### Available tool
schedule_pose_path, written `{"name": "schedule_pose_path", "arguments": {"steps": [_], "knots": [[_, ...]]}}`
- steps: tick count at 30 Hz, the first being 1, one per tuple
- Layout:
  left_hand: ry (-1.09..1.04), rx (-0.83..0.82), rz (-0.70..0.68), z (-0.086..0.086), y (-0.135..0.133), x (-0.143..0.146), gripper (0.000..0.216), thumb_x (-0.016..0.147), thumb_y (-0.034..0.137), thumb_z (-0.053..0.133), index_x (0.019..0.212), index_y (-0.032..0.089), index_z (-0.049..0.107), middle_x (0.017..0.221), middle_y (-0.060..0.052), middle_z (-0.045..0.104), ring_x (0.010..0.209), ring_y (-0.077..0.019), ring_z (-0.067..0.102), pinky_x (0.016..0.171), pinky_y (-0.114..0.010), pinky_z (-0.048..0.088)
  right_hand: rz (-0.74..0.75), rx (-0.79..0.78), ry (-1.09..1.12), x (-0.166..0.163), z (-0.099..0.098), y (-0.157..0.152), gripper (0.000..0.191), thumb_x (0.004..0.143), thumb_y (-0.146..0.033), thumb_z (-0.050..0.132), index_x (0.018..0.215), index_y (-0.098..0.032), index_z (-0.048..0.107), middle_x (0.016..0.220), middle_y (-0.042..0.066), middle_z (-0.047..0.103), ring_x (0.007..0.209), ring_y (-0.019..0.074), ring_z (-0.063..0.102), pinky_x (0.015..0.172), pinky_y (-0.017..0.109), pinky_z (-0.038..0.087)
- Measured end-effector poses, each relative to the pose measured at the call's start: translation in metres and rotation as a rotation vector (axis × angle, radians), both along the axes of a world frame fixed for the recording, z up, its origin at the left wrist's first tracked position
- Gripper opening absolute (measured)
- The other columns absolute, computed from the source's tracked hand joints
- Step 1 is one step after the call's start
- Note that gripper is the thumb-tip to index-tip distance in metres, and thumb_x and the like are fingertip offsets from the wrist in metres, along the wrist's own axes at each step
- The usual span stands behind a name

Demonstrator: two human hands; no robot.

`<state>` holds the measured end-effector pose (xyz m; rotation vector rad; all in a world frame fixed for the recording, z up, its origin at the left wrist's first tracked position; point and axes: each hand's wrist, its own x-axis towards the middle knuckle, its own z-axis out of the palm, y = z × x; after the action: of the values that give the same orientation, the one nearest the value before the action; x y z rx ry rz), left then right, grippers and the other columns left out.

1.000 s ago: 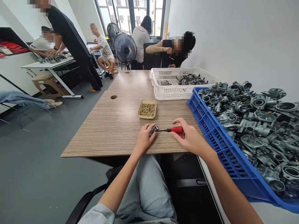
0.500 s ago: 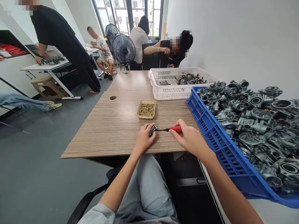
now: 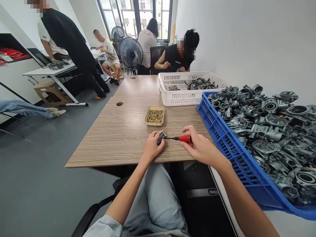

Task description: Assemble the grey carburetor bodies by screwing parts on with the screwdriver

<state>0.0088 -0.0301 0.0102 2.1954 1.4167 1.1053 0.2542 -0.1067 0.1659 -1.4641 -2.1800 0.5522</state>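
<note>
My left hand (image 3: 152, 146) is closed around a small grey metal part (image 3: 161, 137) resting on the wooden table (image 3: 123, 131) near its front edge. My right hand (image 3: 200, 146) grips a red-handled screwdriver (image 3: 181, 138) lying almost level, its dark shaft pointing left with the tip against the part. A small tan tray of brass screws (image 3: 154, 116) sits just beyond my hands.
A blue crate (image 3: 229, 144) heaped with grey cast metal parts stands at my right. A white basket (image 3: 182, 95) with a few parts is behind it. A person sits at the table's far end; others work at a white table at the left, by two fans.
My hands, the part and the screwdriver have barely moved. The person at the far end has sat up, and the standing person at the left has shifted.
</note>
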Motion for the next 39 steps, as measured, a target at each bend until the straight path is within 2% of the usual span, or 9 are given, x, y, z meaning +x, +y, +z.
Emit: {"name": "schedule_pose_path", "arguments": {"steps": [5, 8, 12, 16, 19, 24, 30, 35, 39], "knots": [[0.011, -0.008, 0.003, 0.001, 0.000, 0.000, 0.049, 0.103, 0.029, 0.060, 0.151, 0.025, 0.061, 0.135, -0.013, 0.066, 0.126, -0.0295, 0.063, 0.115, -0.049, 0.052, 0.017, -0.008, 0.032, 0.001, -0.002, 0.002, 0.012, 0.107, -0.035, 0.052, 0.114, -0.029, 0.043, 0.102, 0.003, 0.075, 0.090, 0.0256, 0.074, 0.075, 0.031, 0.045], [0.018, -0.008, 0.006, 0.000, 0.000, 0.000, 0.050, 0.102, 0.029, 0.059, 0.152, 0.026, 0.060, 0.135, -0.012, 0.066, 0.126, -0.0293, 0.064, 0.115, -0.049, 0.052, -0.040, 0.031, -0.001, -0.002, -0.007, 0.005, 0.014, 0.108, -0.038, 0.052, 0.112, -0.029, 0.043, 0.096, 0.003, 0.075, 0.082, 0.0260, 0.073, 0.070, 0.031, 0.042], [0.013, -0.003, 0.005, -0.001, 0.001, -0.001, 0.051, 0.103, 0.029, 0.059, 0.154, 0.028, 0.059, 0.136, -0.011, 0.065, 0.126, -0.0286, 0.064, 0.115, -0.048, 0.052, -0.197, 0.100, -0.166, -0.007, -0.011, 0.008, 0.021, 0.108, -0.047, 0.054, 0.107, -0.027, 0.047, 0.084, 0.005, 0.076, 0.073, 0.0285, 0.073, 0.061, 0.031, 0.032], [0.013, -0.002, 0.004, -0.002, 0.001, -0.001, 0.052, 0.103, 0.028, 0.059, 0.154, 0.028, 0.059, 0.139, -0.012, 0.064, 0.128, -0.0291, 0.063, 0.117, -0.048, 0.051, -0.278, 0.126, -0.275, -0.009, -0.009, 0.007, 0.026, 0.108, -0.052, 0.056, 0.103, -0.027, 0.051, 0.075, 0.005, 0.073, 0.066, 0.0275, 0.071, 0.059, 0.031, 0.027], [0.018, -0.007, 0.010, -0.002, 0.001, -0.001, 0.051, 0.103, 0.028, 0.059, 0.154, 0.028, 0.059, 0.139, -0.012, 0.064, 0.128, -0.0293, 0.063, 0.117, -0.048, 0.051, -0.174, 0.073, -0.169, -0.006, -0.005, 0.004, 0.020, 0.109, -0.047, 0.055, 0.110, -0.027, 0.051, 0.082, 0.004, 0.076, 0.073, 0.0270, 0.073, 0.062, 0.030, 0.033], [0.018, -0.012, 0.014, -0.001, 0.000, 0.000, 0.052, 0.102, 0.027, 0.059, 0.153, 0.026, 0.060, 0.136, -0.012, 0.065, 0.127, -0.0294, 0.063, 0.117, -0.049, 0.051, 0.053, -0.020, 0.008, 0.000, 0.000, 0.000, 0.015, 0.109, -0.034, 0.050, 0.123, -0.029, 0.046, 0.107, 0.005, 0.077, 0.093, 0.0268, 0.075, 0.076, 0.032, 0.045], [0.008, -0.008, 0.012, -0.002, 0.001, 0.000, 0.052, 0.102, 0.028, 0.060, 0.154, 0.029, 0.059, 0.137, -0.011, 0.065, 0.127, -0.0287, 0.063, 0.116, -0.048, 0.051, -0.037, -0.015, -0.009, -0.001, -0.004, 0.002, 0.011, 0.110, -0.037, 0.050, 0.114, -0.028, 0.044, 0.101, 0.006, 0.076, 0.089, 0.0279, 0.074, 0.075, 0.032, 0.043], [0.009, -0.019, 0.015, -0.002, 0.001, 0.000, 0.050, 0.102, 0.028, 0.059, 0.152, 0.025, 0.060, 0.136, -0.013, 0.065, 0.127, -0.0291, 0.063, 0.117, -0.048, 0.050, -0.074, 0.002, -0.038, -0.003, -0.006, 0.003, 0.012, 0.110, -0.036, 0.051, 0.113, -0.027, 0.044, 0.099, 0.006, 0.078, 0.089, 0.0286, 0.076, 0.072, 0.031, 0.041], [0.013, -0.018, 0.009, 0.001, 0.000, -0.001, 0.050, 0.102, 0.027, 0.059, 0.152, 0.026, 0.061, 0.135, -0.011, 0.065, 0.127, -0.0291, 0.062, 0.116, -0.048, 0.050, -0.125, 0.005, -0.104, -0.006, -0.005, 0.002, 0.014, 0.111, -0.039, 0.050, 0.110, -0.026, 0.043, 0.088, 0.004, 0.075, 0.081, 0.0291, 0.075, 0.066, 0.030, 0.036]]}}
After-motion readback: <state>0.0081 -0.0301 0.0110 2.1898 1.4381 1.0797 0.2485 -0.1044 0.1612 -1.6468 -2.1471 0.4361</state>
